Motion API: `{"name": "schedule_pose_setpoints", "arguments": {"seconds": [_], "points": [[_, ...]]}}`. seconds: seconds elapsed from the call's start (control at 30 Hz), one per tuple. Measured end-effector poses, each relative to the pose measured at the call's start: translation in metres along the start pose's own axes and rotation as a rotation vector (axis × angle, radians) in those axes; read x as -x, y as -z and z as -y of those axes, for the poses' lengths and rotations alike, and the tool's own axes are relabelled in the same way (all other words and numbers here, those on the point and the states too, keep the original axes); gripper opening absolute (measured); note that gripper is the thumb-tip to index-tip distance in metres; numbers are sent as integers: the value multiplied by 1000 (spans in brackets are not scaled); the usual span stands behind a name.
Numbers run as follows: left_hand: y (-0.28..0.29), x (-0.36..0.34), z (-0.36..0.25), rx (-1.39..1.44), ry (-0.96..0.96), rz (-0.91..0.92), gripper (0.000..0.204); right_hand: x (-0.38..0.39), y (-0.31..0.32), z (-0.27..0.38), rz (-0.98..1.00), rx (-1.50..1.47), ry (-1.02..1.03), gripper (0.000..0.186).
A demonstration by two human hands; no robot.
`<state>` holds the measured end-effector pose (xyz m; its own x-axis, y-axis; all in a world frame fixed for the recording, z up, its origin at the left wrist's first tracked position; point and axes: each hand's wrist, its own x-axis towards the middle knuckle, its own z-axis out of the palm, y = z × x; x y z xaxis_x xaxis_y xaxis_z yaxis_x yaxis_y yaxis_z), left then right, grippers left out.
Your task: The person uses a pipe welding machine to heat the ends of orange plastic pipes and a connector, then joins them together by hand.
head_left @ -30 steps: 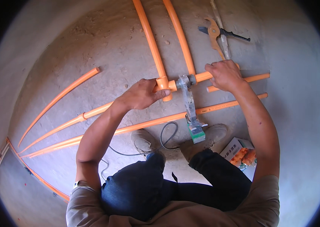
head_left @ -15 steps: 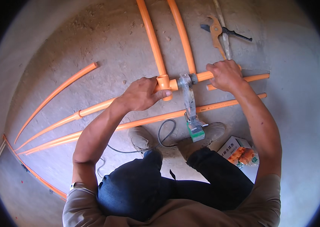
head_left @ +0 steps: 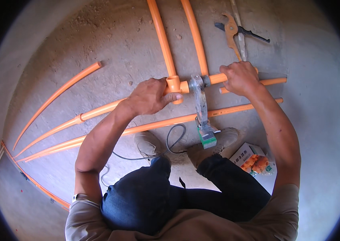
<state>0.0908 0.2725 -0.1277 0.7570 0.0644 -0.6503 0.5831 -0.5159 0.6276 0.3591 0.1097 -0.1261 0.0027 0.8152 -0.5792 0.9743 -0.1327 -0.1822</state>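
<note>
My left hand is closed round an orange tee fitting at the end of a long orange pipe. One outlet of the tee meets the heating head of a pipe welding tool. At the head's other side is a short orange pipe piece, and my right hand grips it. The tool's flat metal body hangs down to a green and grey block near my right shoe. Where pipe and fitting meet the dies, the depth of fit is hidden.
Two orange pipes run away over the concrete floor. Another long pipe crosses before my shoes. A pipe cutter lies at the back right. A box of orange fittings stands near my right knee, and a grey cord loops between my feet.
Both hands keep their grips, and pipe and tee stay at the welding head. The whole view has shifted slightly; little else differs.
</note>
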Motion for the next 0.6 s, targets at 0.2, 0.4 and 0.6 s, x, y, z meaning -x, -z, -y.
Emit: {"name": "schedule_pose_setpoints", "arguments": {"seconds": [0.2,0.4,0.6], "points": [[-2,1,-1,-7,32,-16,79,-4,8,4,88,15,-18,25],[-1,0,-9,-2,68,0,77,-4,11,3,133,8,-29,27],[-6,5,-4,25,21,-109,77,0,25,8,196,-31,-6,27]]}}
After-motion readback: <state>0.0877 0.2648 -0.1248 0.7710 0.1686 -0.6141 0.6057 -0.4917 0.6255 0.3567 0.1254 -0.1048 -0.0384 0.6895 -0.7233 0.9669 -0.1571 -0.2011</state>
